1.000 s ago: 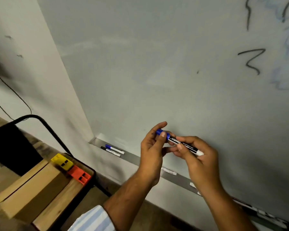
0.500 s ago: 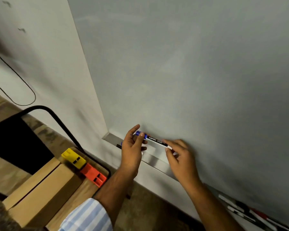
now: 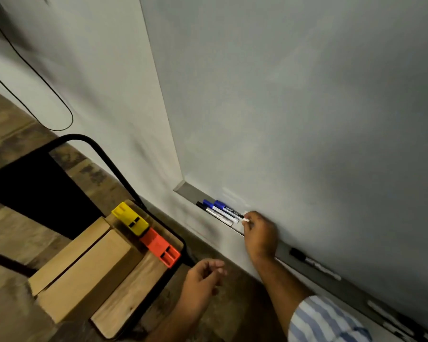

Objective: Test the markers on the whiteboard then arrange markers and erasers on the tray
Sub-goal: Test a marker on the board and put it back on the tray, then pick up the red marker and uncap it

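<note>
Right hand pinches the blue marker's tail on the tray, left hand loose and empty; letting go seems next.

Four markers, two erasers

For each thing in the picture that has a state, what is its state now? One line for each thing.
blue marker: capped, lying in the tray, its white end pinched by the right hand.
two other markers: capped, lying beside it.
black marker: lying alone farther along the tray.
tray: holds markers, no eraser.
right hand: pinches the marker end.
left hand: holds nothing, fingers loosely curled.
yellow eraser: on the stool.
orange eraser: on the stool.
</note>
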